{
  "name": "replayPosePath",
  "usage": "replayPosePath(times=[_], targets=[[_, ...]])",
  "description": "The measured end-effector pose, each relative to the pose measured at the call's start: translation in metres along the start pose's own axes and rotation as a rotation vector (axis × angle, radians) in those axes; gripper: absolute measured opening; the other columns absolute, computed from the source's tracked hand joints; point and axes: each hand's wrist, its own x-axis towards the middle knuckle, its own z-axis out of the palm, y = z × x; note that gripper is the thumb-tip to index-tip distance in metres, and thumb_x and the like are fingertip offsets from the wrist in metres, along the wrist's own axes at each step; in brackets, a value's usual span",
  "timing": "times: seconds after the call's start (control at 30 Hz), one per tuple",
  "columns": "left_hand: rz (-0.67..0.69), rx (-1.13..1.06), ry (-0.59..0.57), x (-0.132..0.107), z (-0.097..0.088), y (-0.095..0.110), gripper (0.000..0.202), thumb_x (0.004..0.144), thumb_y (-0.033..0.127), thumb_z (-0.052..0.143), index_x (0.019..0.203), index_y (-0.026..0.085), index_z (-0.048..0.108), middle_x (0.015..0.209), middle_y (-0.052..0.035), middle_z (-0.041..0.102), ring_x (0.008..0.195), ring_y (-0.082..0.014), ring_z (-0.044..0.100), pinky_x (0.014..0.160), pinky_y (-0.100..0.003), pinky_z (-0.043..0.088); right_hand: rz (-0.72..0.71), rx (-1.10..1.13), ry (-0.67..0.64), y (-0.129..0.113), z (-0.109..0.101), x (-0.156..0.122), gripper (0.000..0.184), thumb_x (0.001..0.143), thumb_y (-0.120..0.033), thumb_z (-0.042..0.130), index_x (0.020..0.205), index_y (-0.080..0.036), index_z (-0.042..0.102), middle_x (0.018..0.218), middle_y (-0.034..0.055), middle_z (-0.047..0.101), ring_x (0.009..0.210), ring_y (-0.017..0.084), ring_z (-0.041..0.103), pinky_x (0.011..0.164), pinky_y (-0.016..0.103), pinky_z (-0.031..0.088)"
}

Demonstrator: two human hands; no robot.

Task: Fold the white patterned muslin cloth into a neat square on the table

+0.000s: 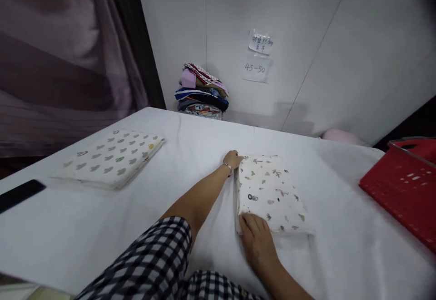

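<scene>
A folded white cloth (272, 191) printed with small palm trees, leaves and other figures lies flat on the white table in front of me. My left hand (232, 159), a bracelet at its wrist, grips the cloth's far left corner, thumb on top. At the near left corner, my right hand (255, 236) has its fingers closed over the edge; their tips are partly hidden. Farther left rests another folded cloth (112, 157), white with grey cloud-like shapes and a few coloured ones, touched by neither hand.
The white table (190, 154) reaches toward a pale wall with handwritten paper signs (257, 68). A black flat object, perhaps a phone (20, 194), lies at the left edge. On the right stands a red plastic basket (402, 186). Stacked folded fabrics (202, 93) sit beyond the far edge.
</scene>
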Motion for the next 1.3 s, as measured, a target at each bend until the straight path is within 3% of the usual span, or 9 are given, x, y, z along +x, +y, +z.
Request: replayPosePath(times=[0.17,0.3,0.4,0.53,0.7,0.9,1.03,1.13,1.3], targets=[[0.009,-0.053,-0.016,-0.003,-0.005,0.001,0.03,0.072,0.04,0.067,0.084,0.014,0.064,0.094,-0.0085,0.067,0.089,-0.0206,0.058,0.073,-0.025,0.04,-0.015,-0.015,-0.007,-0.001,-0.002,0.0,0.044,0.081,-0.005,0.041,0.12,-0.018,0.054,0.109,0.0104,0.061,0.099,0.024,0.052,0.08,0.039,0.044],[-0.002,-0.143,-0.001,-0.016,-0.011,-0.005,0.035,0.08,0.045,0.058,0.094,0.013,0.063,0.098,-0.0075,0.067,0.089,-0.0166,0.059,0.074,-0.022,0.042,-0.006,-0.029,-0.01,-0.002,-0.003,-0.001,0.041,0.081,-0.006,0.043,0.119,-0.016,0.055,0.111,0.0122,0.059,0.1,0.025,0.05,0.083,0.04,0.042],[-0.039,-0.196,-0.013,-0.033,-0.014,-0.013,0.031,0.084,0.041,0.053,0.095,0.013,0.062,0.092,-0.0059,0.067,0.078,-0.0132,0.062,0.067,-0.021,0.044,-0.006,-0.031,-0.013,-0.003,-0.003,-0.002,0.041,0.082,-0.007,0.043,0.12,-0.015,0.054,0.112,0.0125,0.059,0.102,0.025,0.049,0.085,0.04,0.041],[-0.098,-0.228,-0.07,-0.062,-0.014,-0.02,0.027,0.08,0.039,0.058,0.088,0.013,0.062,0.079,-0.0031,0.067,0.059,-0.0106,0.061,0.056,-0.02,0.043,-0.012,-0.028,-0.009,-0.002,-0.003,-0.003,0.043,0.081,-0.007,0.043,0.122,-0.015,0.052,0.112,0.0118,0.058,0.103,0.024,0.048,0.086,0.039,0.04],[-0.102,-0.219,-0.157,-0.089,-0.009,-0.017,0.041,0.076,0.054,0.057,0.068,0.014,0.06,0.064,-0.0025,0.064,0.047,-0.0108,0.056,0.051,-0.022,0.042,-0.015,-0.022,-0.029,-0.001,-0.004,-0.003,0.043,0.079,-0.008,0.045,0.122,-0.014,0.052,0.114,0.0126,0.057,0.102,0.025,0.048,0.085,0.039,0.04],[-0.096,-0.138,-0.151,-0.099,-0.01,-0.006,0.059,0.069,0.073,0.049,0.063,0.015,0.057,0.059,-0.0048,0.061,0.054,-0.0157,0.056,0.051,-0.025,0.038,-0.032,0.022,-0.037,-0.001,-0.009,-0.002,0.04,0.082,-0.009,0.044,0.121,-0.014,0.051,0.115,0.013,0.056,0.105,0.024,0.048,0.086,0.039,0.04],[-0.097,-0.073,-0.123,-0.101,-0.009,0.0,0.041,0.068,0.055,0.062,0.068,0.014,0.061,0.072,-0.0059,0.065,0.066,-0.0169,0.058,0.053,-0.023,0.037,-0.042,0.028,-0.053,-0.002,-0.011,-0.002,0.038,0.082,-0.009,0.044,0.12,-0.013,0.052,0.114,0.0138,0.057,0.104,0.024,0.048,0.086,0.039,0.04],[-0.095,-0.024,-0.09,-0.103,-0.007,0.0,0.028,0.071,0.041,0.061,0.073,0.014,0.063,0.075,-0.0058,0.066,0.069,-0.0169,0.059,0.054,-0.024,0.036,-0.067,0.042,-0.059,-0.001,-0.012,-0.002,0.038,0.083,-0.008,0.044,0.12,-0.014,0.053,0.116,0.0134,0.057,0.104,0.024,0.049,0.086,0.039,0.041],[-0.087,0.055,-0.043,-0.105,-0.006,-0.002,0.027,0.075,0.039,0.055,0.075,0.013,0.065,0.079,-0.0081,0.068,0.073,-0.0188,0.06,0.056,-0.025,0.036,-0.087,0.052,-0.062,-0.001,-0.012,-0.004,0.041,0.084,-0.008,0.042,0.123,-0.014,0.051,0.119,0.0145,0.056,0.109,0.024,0.048,0.089,0.041,0.04]])
